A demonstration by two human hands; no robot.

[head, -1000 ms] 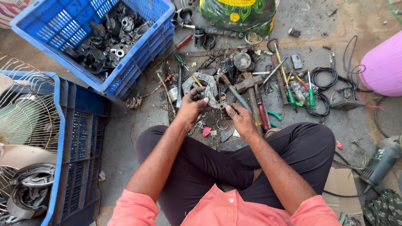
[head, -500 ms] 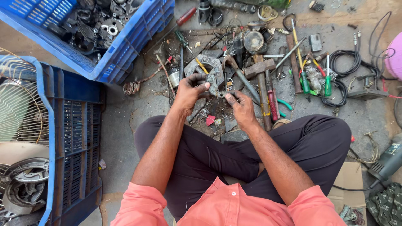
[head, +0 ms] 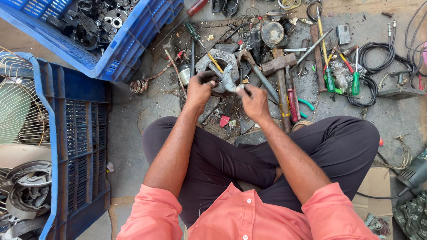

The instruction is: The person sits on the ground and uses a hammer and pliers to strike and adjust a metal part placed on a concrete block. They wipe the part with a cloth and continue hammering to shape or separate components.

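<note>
Both my hands on one small grey metal part, held over the tool litter in front of my crossed legs.

My left hand (head: 200,89) and right hand (head: 252,101) each grip the metal part (head: 227,80) between them, fingers closed narrow on it. I count two blue crates: one (head: 133,40) full of dark parts, one (head: 75,146) beside my left knee. One hammer (head: 280,71) and two green-handled screwdrivers (head: 330,80) lie by my right hand. Since half a second ago my hands have lifted off the ground pile and drawn closer together.
</note>
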